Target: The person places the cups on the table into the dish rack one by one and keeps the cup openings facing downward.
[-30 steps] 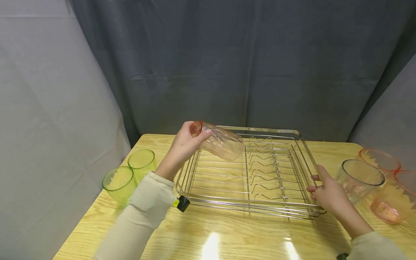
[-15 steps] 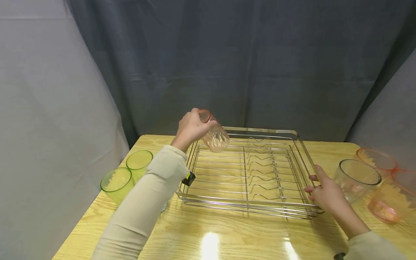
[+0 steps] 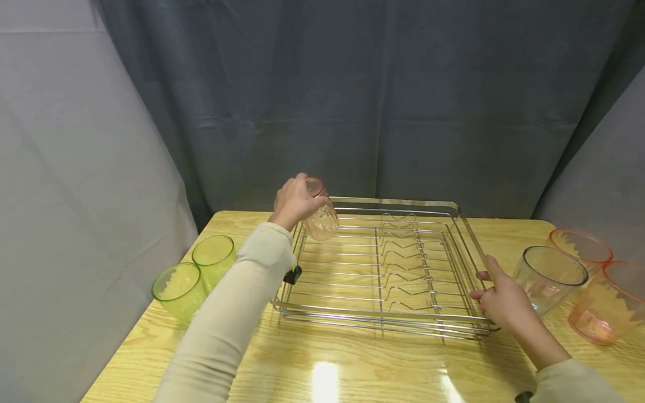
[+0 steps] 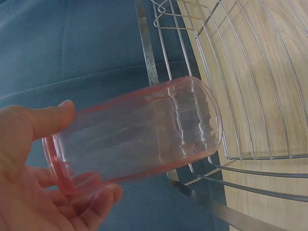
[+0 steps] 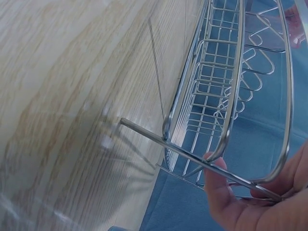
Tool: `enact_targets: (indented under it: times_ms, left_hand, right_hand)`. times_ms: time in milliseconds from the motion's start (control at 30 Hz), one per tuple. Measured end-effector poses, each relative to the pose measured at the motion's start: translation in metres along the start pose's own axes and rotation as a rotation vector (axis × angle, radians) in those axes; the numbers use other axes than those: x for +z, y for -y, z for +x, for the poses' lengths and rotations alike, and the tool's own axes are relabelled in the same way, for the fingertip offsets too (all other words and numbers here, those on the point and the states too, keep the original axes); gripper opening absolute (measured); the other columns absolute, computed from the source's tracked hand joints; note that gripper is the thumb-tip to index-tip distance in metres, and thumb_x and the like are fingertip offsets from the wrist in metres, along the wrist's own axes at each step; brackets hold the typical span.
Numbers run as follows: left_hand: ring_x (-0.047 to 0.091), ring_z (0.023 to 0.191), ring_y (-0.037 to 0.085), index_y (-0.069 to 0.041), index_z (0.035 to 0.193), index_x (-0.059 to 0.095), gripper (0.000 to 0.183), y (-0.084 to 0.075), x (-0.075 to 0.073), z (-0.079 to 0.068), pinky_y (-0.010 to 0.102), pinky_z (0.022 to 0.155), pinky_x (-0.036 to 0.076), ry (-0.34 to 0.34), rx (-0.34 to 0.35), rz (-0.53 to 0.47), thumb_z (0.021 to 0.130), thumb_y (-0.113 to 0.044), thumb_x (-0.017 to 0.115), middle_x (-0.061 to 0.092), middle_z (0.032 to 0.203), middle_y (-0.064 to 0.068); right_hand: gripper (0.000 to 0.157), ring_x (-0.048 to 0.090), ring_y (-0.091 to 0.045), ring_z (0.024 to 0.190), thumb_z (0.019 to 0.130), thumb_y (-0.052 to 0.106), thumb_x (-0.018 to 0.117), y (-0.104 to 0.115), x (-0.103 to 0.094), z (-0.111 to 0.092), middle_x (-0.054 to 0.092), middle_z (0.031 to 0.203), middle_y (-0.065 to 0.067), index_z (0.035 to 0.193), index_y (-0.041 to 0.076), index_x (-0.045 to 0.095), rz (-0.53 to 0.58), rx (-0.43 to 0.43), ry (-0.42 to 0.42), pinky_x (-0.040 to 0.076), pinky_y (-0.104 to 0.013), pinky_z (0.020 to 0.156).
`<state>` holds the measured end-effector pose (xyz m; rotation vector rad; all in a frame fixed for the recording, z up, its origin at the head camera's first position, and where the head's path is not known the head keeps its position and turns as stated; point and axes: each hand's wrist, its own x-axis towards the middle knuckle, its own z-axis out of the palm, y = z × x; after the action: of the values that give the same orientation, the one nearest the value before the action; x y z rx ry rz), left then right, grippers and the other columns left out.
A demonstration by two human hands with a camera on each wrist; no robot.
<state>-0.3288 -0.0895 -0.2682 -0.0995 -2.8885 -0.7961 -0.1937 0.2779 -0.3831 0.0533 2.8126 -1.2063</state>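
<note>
Pink glass [image 3: 325, 223] in curled left grip [image 3: 294, 200], well apart from right grip [image 3: 505, 295] curled round rack rim [image 3: 471, 235].

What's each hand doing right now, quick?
Left hand: closed, holding a pink glass near one end, tilted.
Right hand: closed, holding the side of the rack.
</note>
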Motion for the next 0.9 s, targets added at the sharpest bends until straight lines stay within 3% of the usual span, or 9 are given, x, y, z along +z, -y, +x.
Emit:
enact_targets:
  times_ms: [233, 533, 900]
  left_hand:
    - [0.058, 0.117, 0.031, -0.009, 0.139, 0.049, 0.064, -0.001, 0.003, 0.004, 0.046, 0.099, 0.05, -0.004, 0.005, 0.003, 0.087, -0.039, 0.071, 0.059, 0.127, 0.013]
    - [0.059, 0.116, 0.034, -0.011, 0.137, 0.051, 0.065, 0.001, 0.008, 0.006, 0.047, 0.096, 0.051, -0.002, -0.018, -0.004, 0.084, -0.039, 0.075, 0.06, 0.127, 0.012]
    - [0.059, 0.116, 0.037, -0.01, 0.135, 0.051, 0.06, 0.007, 0.017, 0.01, 0.048, 0.096, 0.051, -0.008, -0.095, 0.0, 0.086, -0.036, 0.073, 0.058, 0.128, 0.014]
  right_hand:
    - [0.086, 0.06, 0.0, 0.076, 0.085, -0.01, 0.035, 0.0, 0.0, -0.001, 0.03, 0.144, -0.04, 0.154, -0.001, -0.016, -0.01, -0.015, -0.008, 0.044, -0.023, 0.053]
    - [0.085, 0.062, -0.004, 0.075, 0.087, -0.009, 0.034, 0.0, 0.001, -0.003, 0.031, 0.145, -0.04, 0.155, 0.001, -0.016, -0.019, -0.013, -0.019, 0.044, -0.023, 0.052]
    - [0.086, 0.064, -0.007, 0.078, 0.086, -0.009, 0.034, 0.0, 0.003, -0.006, 0.032, 0.145, -0.039, 0.155, 0.002, -0.015, -0.008, -0.009, -0.019, 0.044, -0.024, 0.052]
